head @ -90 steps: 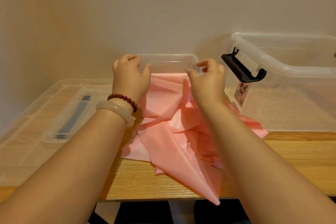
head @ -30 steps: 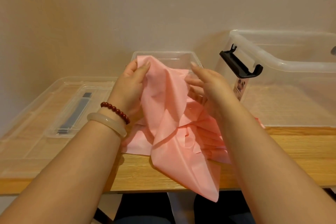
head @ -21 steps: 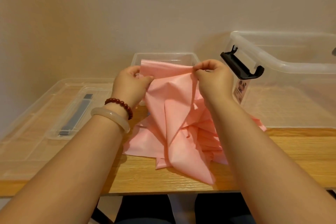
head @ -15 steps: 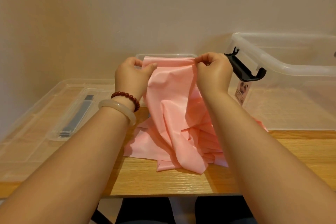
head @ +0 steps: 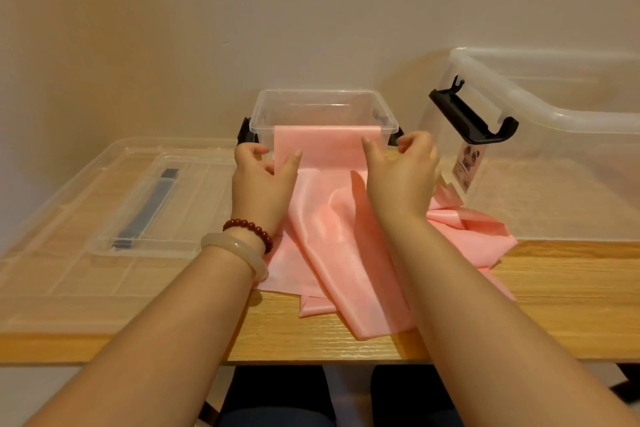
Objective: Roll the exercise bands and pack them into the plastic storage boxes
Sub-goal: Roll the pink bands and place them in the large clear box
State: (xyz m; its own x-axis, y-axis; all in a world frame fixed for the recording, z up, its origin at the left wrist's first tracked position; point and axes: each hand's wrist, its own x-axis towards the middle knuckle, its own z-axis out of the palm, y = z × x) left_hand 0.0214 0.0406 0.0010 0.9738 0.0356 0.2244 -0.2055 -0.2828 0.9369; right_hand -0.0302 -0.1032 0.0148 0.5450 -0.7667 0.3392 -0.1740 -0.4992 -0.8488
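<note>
Two hands grasp the pink band (head: 329, 218): my left hand (head: 259, 180) pinches one edge, my right hand (head: 401, 173) the other. I see it shiny, flat between them against the small clear box (head: 322, 107), crumpled below my wrists on the wooden table (head: 294, 336). Beyond, a plain beige wall (head: 311, 10).

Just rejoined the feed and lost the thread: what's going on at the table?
A person is handling a pink exercise band. The left hand and the right hand each pinch a side edge of its end, holding it spread flat across the front of the small clear box. The rest lies crumpled on the wooden table, not yet rolled. A large clear box stands to the right; a clear lid lies to the left.
</note>
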